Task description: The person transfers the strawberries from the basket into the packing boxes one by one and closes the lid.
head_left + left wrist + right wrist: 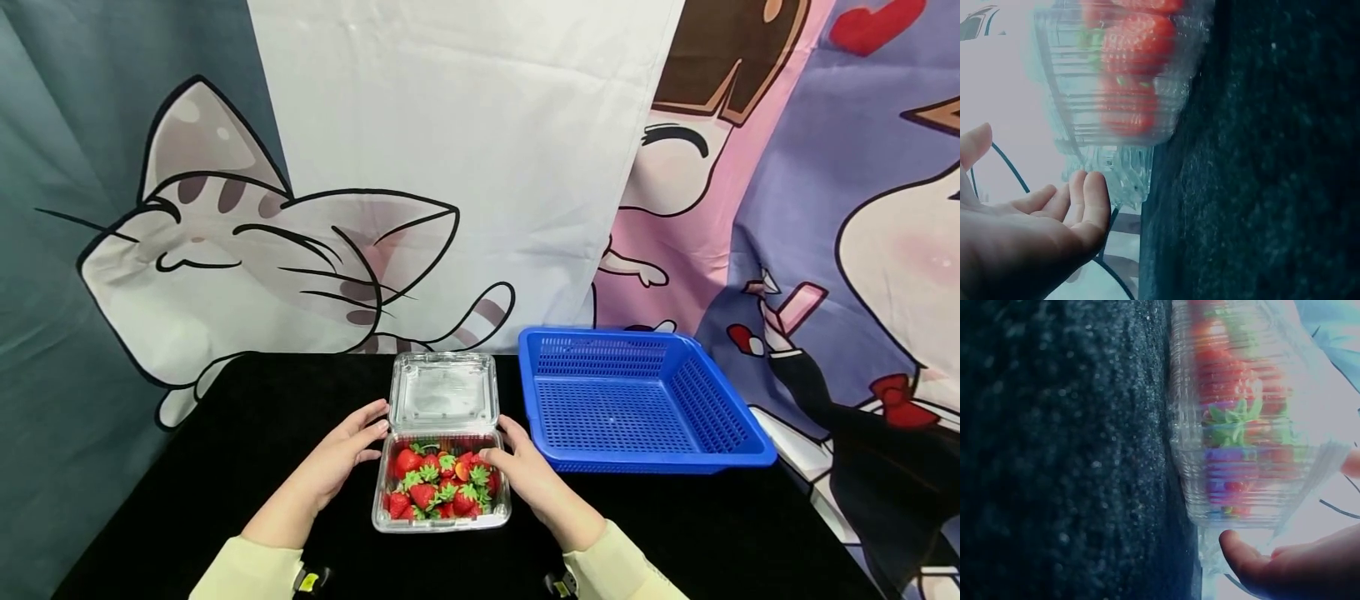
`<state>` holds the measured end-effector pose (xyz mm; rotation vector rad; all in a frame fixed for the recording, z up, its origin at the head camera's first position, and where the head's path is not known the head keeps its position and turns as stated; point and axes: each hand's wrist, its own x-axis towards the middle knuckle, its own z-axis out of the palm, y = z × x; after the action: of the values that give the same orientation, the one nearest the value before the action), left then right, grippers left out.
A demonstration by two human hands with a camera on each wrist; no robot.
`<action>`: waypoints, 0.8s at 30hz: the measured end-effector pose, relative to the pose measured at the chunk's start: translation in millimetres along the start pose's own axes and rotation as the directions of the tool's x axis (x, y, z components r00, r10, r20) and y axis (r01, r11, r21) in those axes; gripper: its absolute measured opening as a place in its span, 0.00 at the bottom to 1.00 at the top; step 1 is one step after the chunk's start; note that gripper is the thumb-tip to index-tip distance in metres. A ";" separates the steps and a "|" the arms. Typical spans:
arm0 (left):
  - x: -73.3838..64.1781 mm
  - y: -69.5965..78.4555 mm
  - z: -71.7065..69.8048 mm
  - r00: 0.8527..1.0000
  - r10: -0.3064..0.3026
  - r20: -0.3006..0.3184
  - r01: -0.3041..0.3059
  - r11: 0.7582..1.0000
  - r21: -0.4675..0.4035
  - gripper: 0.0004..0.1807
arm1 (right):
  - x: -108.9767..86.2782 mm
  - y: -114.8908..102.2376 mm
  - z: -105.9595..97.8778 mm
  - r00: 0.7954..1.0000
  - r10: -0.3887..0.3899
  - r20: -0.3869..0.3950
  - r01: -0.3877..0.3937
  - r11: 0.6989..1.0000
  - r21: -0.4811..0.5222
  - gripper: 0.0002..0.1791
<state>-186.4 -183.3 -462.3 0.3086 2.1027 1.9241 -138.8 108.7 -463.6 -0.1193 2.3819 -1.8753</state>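
Note:
A clear plastic clamshell box [441, 527] full of red strawberries [423, 497] sits on the black table, its lid [444, 392] folded back behind it. My left hand [337, 457] is at the box's left back corner, fingers extended toward the hinge. In the left wrist view those fingertips [1094, 187] lie just below the box end, close to the lid. On the other side, my right hand [531, 479] has its thumb over the right rim and its fingers along the back right corner. The right wrist view shows a fingertip [1230, 540] beside the ribbed wall.
To the right of the box stands a blue plastic basket [652, 461] with perforated walls and nothing in it. Black cloth [315, 392] covers the table. A printed cartoon curtain [450, 125] hangs right behind the table's back edge.

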 end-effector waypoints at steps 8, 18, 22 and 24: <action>-0.2 1.0 6.8 0.997 0.052 -0.058 -0.042 0.987 0.156 0.36 | -1.3 -0.4 0.6 0.999 0.016 0.031 -0.018 0.999 0.044 0.45; -3.2 7.5 9.6 0.998 0.018 -0.059 -0.010 0.992 0.128 0.35 | -1.7 1.6 4.0 0.999 0.032 -0.003 -0.032 0.999 0.022 0.46; -2.2 5.4 8.9 0.997 0.029 -0.073 -0.023 0.996 0.081 0.30 | -1.6 0.1 5.9 1.000 0.005 -0.030 -0.004 0.998 0.055 0.41; -1.1 4.3 9.1 0.995 0.032 -0.090 -0.027 0.998 0.049 0.27 | -1.8 -0.6 6.9 0.999 -0.006 -0.046 0.011 0.994 0.112 0.37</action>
<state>-182.4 -174.8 -458.7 0.2681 2.2167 1.9409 -136.1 102.2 -464.6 -0.0787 2.3006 -2.0318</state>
